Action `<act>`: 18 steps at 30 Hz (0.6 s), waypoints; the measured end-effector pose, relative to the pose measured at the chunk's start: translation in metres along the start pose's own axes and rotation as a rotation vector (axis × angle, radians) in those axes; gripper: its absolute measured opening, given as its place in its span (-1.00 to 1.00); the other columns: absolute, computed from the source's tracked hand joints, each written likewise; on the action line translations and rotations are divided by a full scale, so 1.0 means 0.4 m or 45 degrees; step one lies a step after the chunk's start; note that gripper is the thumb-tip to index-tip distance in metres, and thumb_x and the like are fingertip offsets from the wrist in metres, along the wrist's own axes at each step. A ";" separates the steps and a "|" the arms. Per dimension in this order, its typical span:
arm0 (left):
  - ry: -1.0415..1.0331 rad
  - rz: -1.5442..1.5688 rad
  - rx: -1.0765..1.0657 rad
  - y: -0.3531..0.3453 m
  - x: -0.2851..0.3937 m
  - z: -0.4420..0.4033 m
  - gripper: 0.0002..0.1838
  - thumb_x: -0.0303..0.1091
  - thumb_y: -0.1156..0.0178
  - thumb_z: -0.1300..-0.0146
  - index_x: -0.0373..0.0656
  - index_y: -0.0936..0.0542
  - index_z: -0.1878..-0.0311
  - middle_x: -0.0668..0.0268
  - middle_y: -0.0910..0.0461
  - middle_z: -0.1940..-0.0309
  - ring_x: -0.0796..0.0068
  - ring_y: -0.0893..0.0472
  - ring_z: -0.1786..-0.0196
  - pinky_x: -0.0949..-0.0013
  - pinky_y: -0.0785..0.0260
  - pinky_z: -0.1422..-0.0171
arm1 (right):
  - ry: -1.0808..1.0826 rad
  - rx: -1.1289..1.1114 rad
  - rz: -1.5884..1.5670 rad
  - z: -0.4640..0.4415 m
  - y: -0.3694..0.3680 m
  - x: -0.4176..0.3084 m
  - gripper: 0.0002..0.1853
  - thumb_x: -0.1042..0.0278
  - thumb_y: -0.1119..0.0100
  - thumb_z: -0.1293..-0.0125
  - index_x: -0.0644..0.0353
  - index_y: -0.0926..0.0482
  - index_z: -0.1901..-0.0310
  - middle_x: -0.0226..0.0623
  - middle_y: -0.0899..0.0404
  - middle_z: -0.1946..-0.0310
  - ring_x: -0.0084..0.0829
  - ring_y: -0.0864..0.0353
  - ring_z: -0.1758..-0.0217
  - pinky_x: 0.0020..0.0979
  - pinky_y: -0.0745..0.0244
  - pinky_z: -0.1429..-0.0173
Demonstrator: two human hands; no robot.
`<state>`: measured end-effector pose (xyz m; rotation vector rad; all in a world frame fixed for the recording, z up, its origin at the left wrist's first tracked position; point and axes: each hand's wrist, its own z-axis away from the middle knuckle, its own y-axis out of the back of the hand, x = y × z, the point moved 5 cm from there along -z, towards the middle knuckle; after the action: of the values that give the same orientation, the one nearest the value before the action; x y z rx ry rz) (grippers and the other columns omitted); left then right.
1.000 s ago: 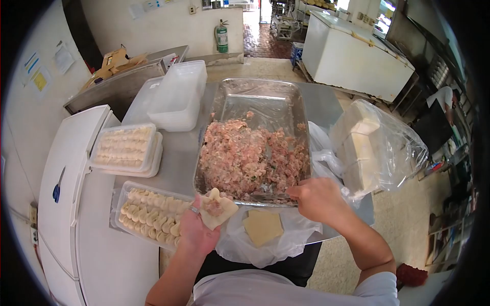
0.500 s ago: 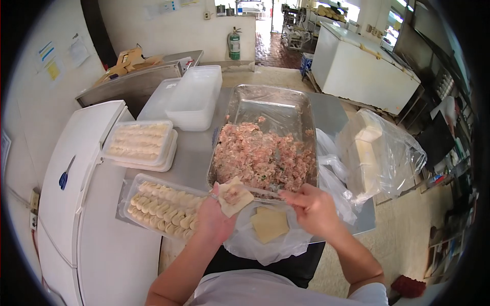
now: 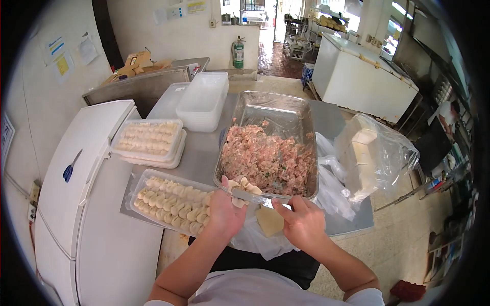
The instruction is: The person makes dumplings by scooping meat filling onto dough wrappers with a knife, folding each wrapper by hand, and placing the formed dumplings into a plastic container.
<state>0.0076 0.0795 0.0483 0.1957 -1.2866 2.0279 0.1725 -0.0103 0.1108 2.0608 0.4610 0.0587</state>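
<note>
My left hand (image 3: 223, 213) is closed on a dumpling wrapper (image 3: 247, 186), whose edges are gathered up in folds. In my right hand (image 3: 305, 220) is a flat metal spreader (image 3: 258, 198), its blade reaching left against the wrapper. Just beyond both hands stands a metal tray (image 3: 273, 104) of pinkish minced meat filling (image 3: 268, 155). Square wrappers (image 3: 269, 221) lie on a plastic bag below the spreader, partly hidden by my right hand. To the left of my left hand, a clear plastic container (image 3: 138, 201) holds rows of folded dumplings (image 3: 173, 206).
Filled, stacked containers (image 3: 148, 140) stand at the table's left, with unfilled plastic containers (image 3: 201, 102) behind them. A bag of stacked wrappers (image 3: 365, 153) sits at the right. Scissors (image 3: 70, 171) lie on a white appliance (image 3: 81, 153). Another person (image 3: 446, 117) is at far right.
The wrapper was spread flat with a smear of filling on it; now it is folded up around the blade. My right hand has moved slightly lower, covering part of the wrapper stack.
</note>
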 end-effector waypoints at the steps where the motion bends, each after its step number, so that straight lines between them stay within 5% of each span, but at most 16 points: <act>1: -0.003 0.000 0.024 -0.008 0.003 0.013 -0.48 0.06 0.20 -0.66 -0.18 -0.35 -0.36 0.23 -0.51 -0.22 0.26 -0.50 -0.31 0.06 -0.28 -0.51 | -0.017 -0.005 -0.010 0.003 -0.006 0.000 -0.51 0.55 -0.32 0.00 -0.14 -0.78 -0.01 -0.39 -0.44 0.45 -0.30 -0.57 0.41 -0.25 -0.48 0.42; 4: 0.001 -0.012 0.028 -0.015 0.007 0.034 -0.50 0.02 0.18 -0.66 -0.20 -0.36 -0.35 0.19 -0.49 -0.27 0.26 -0.48 -0.34 0.05 -0.27 -0.52 | -0.089 -0.079 -0.069 0.010 -0.009 -0.007 -0.55 0.58 -0.31 -0.09 -0.10 -0.78 -0.02 -0.36 -0.47 0.45 -0.29 -0.61 0.39 -0.29 -0.50 0.39; 10: -0.029 -0.159 -0.812 0.017 0.066 0.043 -0.53 -0.23 -0.01 -0.56 -0.36 -0.36 -0.36 0.19 -0.51 -0.29 0.32 -0.56 -0.27 0.15 -0.32 -0.50 | -0.619 -0.192 -1.065 0.086 -0.089 0.051 -0.66 0.57 -0.28 -0.36 0.01 -0.76 -0.10 -0.25 -0.59 0.40 -0.34 -0.63 0.32 -0.45 -0.51 0.20; 14: -0.249 -1.455 -0.584 0.047 0.097 0.052 -0.61 -0.37 -0.35 -0.26 -0.25 -0.59 -0.14 0.25 -0.70 0.02 0.48 -0.66 0.01 0.34 -0.50 -0.16 | -0.578 -0.189 -1.271 0.108 -0.106 0.042 -0.68 0.51 -0.30 -0.37 -0.07 -0.77 -0.08 -0.22 -0.57 0.42 -0.24 -0.64 0.34 -0.38 -0.53 0.20; 16: -0.336 -1.910 -0.525 -0.004 0.115 0.094 -0.64 -0.46 -0.47 -0.13 -0.30 -0.65 -0.01 0.27 -0.73 0.20 0.49 -0.68 0.17 0.33 -0.53 0.03 | -0.490 -0.258 -1.004 0.093 -0.068 0.010 -0.68 0.50 -0.31 -0.34 -0.13 -0.78 -0.06 -0.24 -0.58 0.42 -0.24 -0.65 0.35 -0.34 -0.54 0.23; 18: -0.552 -1.878 -0.586 0.000 0.113 0.095 -0.66 -0.36 -0.54 -0.10 -0.27 -0.67 0.10 0.26 -0.71 0.33 0.46 -0.66 0.26 0.31 -0.50 0.11 | -0.377 -0.276 -0.746 0.079 -0.023 -0.011 -0.64 0.52 -0.34 -0.28 -0.15 -0.79 -0.05 -0.27 -0.59 0.41 -0.26 -0.66 0.36 -0.33 -0.55 0.25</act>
<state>-0.0344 0.0697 0.0887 1.0322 -1.1820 0.4306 0.1729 -0.0337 0.0873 1.6209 0.8122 -0.5166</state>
